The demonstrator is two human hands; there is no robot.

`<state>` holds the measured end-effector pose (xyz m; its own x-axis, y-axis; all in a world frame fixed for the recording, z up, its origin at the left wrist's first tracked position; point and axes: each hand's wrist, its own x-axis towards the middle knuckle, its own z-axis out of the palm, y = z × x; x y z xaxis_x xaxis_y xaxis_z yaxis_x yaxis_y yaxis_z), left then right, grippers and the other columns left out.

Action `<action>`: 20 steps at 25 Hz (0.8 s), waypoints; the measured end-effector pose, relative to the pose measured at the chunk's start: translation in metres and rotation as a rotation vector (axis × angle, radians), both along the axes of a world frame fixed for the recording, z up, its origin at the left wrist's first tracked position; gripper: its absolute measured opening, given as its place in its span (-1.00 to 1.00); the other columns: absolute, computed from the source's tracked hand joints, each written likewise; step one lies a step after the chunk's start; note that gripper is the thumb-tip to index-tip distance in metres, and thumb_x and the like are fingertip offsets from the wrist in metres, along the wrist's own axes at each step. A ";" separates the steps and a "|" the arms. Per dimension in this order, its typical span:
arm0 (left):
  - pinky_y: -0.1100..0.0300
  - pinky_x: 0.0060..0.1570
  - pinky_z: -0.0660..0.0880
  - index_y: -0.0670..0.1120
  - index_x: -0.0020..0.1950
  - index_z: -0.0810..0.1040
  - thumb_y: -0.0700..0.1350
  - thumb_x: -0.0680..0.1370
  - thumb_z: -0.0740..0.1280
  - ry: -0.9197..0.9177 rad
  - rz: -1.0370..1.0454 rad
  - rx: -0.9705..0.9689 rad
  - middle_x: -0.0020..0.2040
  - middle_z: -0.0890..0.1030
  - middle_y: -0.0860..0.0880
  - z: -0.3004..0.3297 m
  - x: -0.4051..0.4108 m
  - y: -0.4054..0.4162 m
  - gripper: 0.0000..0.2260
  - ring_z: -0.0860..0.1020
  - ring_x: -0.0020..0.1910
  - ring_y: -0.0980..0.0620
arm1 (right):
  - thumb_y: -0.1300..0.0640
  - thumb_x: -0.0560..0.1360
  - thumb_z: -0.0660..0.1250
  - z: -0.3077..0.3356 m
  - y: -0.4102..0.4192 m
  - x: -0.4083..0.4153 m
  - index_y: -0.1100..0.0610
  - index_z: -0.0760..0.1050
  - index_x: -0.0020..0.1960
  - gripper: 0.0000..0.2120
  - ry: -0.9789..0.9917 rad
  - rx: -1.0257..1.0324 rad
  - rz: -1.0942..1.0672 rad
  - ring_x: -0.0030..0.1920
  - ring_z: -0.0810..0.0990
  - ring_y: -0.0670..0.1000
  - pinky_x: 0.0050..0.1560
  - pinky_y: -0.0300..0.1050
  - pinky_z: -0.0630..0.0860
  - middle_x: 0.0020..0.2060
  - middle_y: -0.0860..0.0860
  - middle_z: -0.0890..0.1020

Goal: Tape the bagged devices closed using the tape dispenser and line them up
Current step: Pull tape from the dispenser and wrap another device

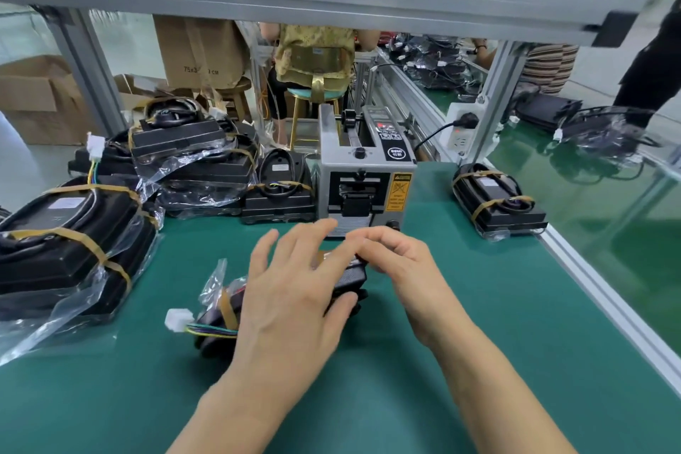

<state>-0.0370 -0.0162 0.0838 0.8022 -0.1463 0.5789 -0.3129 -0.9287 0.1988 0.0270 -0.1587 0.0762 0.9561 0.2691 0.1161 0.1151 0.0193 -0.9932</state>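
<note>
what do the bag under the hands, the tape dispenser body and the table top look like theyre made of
Bag: thin clear plastic film, glossy; it crinkles and the black device shows through.
Tape dispenser: seemingly painted sheet metal, matte grey, with flat panels and sharp edges.
Table top: likely a rubber or vinyl mat, dull green, smooth, with faint sheen.

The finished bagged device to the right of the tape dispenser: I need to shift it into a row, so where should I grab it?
Grip the bagged device across its long black body, between the two tape bands, coming down from above. It lies flat on the green mat, apart from the tape dispenser, so both long sides look open. Avoid the loose bag edge at its near end.
</note>
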 end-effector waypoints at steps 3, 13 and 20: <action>0.12 0.11 0.40 0.06 0.30 0.53 -0.08 0.33 0.54 0.114 -0.031 -0.055 0.14 0.59 0.05 0.002 0.005 -0.002 -0.45 0.57 -0.04 -0.06 | 0.20 0.51 0.32 0.004 -0.005 0.007 0.00 0.67 -0.17 -0.81 0.160 0.000 0.074 -0.18 0.57 -0.24 -0.02 -0.28 0.38 -0.21 -0.15 0.67; 0.23 -0.09 0.31 -0.08 0.16 0.62 -0.03 0.34 0.40 0.060 -0.082 -0.079 0.08 0.64 0.05 0.004 0.001 0.015 -0.60 0.51 -0.02 0.07 | 0.11 0.22 0.48 0.009 0.016 0.027 0.06 0.61 -0.25 -0.88 0.520 0.127 0.224 -0.25 0.51 -0.06 -0.15 -0.21 0.39 -0.28 -0.03 0.60; 0.25 -0.08 0.31 -0.05 0.05 0.66 0.02 0.24 0.43 -0.001 -0.009 -0.109 -0.02 0.66 0.07 -0.002 -0.003 0.024 -0.59 0.44 -0.06 0.13 | 0.07 0.45 0.39 0.000 0.026 0.041 0.08 0.58 -0.24 -0.88 0.348 -0.011 -0.292 -0.19 0.56 -0.06 -0.07 -0.16 0.37 -0.31 -0.06 0.62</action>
